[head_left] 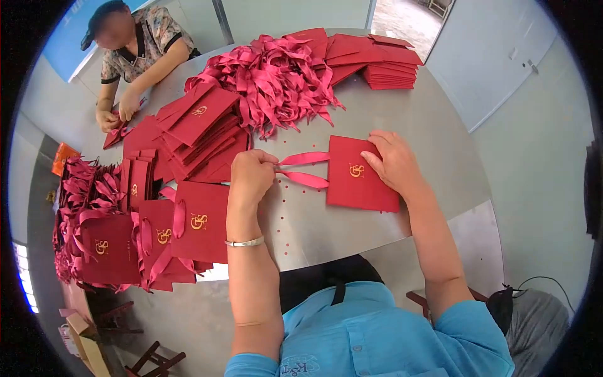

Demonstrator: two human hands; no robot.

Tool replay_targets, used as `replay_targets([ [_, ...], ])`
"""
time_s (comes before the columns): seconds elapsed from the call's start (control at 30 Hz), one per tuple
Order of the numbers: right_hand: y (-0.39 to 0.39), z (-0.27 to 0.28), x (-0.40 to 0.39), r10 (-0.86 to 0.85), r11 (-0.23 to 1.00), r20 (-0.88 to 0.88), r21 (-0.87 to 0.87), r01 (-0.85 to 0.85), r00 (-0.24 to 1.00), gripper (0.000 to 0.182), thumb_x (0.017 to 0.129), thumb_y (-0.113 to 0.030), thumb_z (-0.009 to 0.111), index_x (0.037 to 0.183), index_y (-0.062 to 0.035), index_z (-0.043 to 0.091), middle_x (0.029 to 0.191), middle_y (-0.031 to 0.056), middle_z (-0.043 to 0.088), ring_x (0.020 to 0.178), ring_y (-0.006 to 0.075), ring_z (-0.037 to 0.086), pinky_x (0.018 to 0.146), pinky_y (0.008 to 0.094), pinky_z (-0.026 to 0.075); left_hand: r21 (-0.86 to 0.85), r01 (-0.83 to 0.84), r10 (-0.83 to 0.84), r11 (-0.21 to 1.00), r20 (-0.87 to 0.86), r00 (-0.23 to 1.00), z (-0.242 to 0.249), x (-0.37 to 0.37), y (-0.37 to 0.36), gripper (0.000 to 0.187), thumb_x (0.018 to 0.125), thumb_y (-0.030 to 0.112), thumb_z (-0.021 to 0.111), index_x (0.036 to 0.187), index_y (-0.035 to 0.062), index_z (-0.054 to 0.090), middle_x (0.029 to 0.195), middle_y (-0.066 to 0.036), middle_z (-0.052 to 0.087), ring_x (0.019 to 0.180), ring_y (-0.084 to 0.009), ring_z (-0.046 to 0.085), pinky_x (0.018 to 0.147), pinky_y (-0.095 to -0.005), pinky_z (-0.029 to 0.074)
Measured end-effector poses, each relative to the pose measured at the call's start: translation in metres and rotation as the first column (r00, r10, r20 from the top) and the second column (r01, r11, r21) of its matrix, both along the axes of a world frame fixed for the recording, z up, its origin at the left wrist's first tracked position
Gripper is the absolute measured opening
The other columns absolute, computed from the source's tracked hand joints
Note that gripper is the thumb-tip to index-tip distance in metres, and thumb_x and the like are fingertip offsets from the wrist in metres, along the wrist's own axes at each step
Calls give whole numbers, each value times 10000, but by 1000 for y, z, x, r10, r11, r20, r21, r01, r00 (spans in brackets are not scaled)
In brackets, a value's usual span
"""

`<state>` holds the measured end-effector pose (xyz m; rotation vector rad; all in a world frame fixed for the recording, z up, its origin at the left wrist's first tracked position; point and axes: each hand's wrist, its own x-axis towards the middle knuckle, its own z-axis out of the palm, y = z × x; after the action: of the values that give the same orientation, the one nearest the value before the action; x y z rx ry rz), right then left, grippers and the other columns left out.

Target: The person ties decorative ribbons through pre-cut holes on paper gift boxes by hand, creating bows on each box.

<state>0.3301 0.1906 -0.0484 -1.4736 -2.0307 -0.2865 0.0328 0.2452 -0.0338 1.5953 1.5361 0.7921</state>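
Observation:
A red paper bag [364, 188] with a gold emblem lies flat on the metal table, its two pink ribbon handles [304, 158] stretched toward the left. The ribbon ends are pinched in my left hand [252, 176], whose fingers are closed. My right hand [397, 164] rests on the bag's upper right part, fingers spread and thumb on its face. Small red dots lie on the table near the ribbons. Left of my left hand are finished-looking red bags [200, 221] with pink handles.
A heap of pink ribbons [270, 78] sits at the table's far middle, beside stacked red bags [389, 69]. More red bags [201, 122] are piled at the left. Another person [135, 56] works at the far left. Wooden stools [154, 361] stand below.

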Motion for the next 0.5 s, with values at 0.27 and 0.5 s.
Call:
replay_targets([
  [0.27,1,1,-2,0,1000,-45,-12,0,999,287,799,-210,706,969,10,633,1054,135,626,975,318,577,874,404,463,73,-10,16,997,-83,996,-2,1,0,225,817,-7,521,959,-40,693,755,-136,676,656,-176,647,577,-296,497],
  [0.5,0,2,-9,-50,999,-16,-9,49,999,286,817,-205,693,968,32,643,1057,154,641,966,334,593,844,402,488,521,-127,284,844,-233,930,3,21,-7,242,831,79,563,1032,7,678,897,-220,667,854,-385,644,757,-427,515],
])
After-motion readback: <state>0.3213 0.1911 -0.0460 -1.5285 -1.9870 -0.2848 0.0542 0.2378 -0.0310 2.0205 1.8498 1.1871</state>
